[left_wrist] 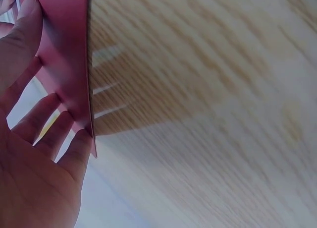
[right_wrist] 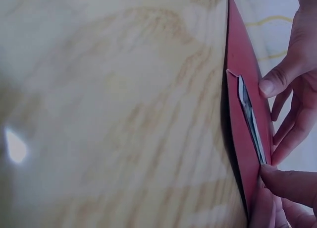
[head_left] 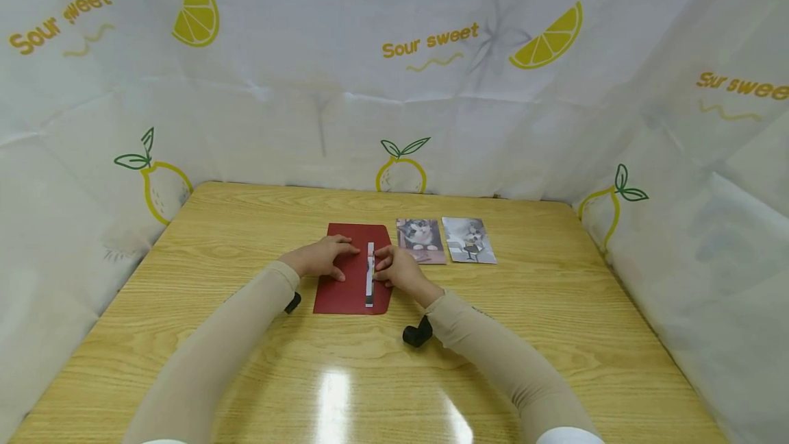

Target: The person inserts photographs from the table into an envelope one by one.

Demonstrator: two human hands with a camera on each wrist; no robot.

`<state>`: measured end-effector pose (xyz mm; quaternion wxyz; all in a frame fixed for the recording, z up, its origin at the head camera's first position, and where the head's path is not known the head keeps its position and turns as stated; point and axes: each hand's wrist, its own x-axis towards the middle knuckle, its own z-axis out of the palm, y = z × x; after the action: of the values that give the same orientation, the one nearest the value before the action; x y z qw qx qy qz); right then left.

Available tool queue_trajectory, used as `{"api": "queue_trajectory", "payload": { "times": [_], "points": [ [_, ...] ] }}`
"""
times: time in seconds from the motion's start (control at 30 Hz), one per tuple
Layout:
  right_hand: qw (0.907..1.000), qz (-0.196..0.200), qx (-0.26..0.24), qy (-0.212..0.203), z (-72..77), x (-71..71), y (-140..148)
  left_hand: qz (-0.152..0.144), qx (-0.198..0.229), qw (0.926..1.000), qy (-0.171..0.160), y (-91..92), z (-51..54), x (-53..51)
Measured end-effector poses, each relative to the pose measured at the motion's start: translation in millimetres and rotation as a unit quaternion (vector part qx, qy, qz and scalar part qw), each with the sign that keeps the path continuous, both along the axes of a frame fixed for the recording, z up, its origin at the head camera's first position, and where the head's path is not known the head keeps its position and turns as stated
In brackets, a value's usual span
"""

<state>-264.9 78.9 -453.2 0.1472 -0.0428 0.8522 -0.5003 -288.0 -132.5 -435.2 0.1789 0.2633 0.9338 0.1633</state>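
Observation:
A red envelope (head_left: 345, 293) lies on the table, its flap toward the right. From its opening shows a narrow strip of a picture card (head_left: 370, 291); the rest of the card is hidden inside. My left hand (head_left: 322, 257) rests on the envelope with fingers spread, thumb and fingertips touching its surface, as the left wrist view also shows. At the strip's right edge, my right hand (head_left: 402, 271) pinches the card with bent fingers. In the right wrist view its thumb (right_wrist: 285, 181) meets the near end of the visible strip (right_wrist: 251, 121).
A cat picture card (head_left: 422, 242) lies just right of the envelope, and a second picture card (head_left: 470, 242) lies beside it. The wooden table (head_left: 246, 362) is bounded by a white lemon-printed cloth (head_left: 296, 74) behind and at both sides.

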Motion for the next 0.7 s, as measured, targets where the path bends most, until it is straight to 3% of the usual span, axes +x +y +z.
{"api": "queue_trajectory", "payload": {
  "times": [0.3, 0.5, 0.7],
  "points": [
    [0.9941, 0.005, -0.101, -0.038, 11.6, -2.2, 16.4, 0.011, 0.000, 0.9999, -0.013, 1.2, 0.3, -0.1],
    [0.9901, 0.038, -0.134, 0.016, 28.5, -5.1, 52.3, 0.008, 0.002, 0.9999, -0.012, 1.2, 0.0, 0.6],
    [0.9858, 0.010, -0.155, 0.064, 45.1, -15.5, 100.6, 0.007, 0.001, 0.9999, -0.009, 0.4, 1.4, 1.9]
  ]
}}
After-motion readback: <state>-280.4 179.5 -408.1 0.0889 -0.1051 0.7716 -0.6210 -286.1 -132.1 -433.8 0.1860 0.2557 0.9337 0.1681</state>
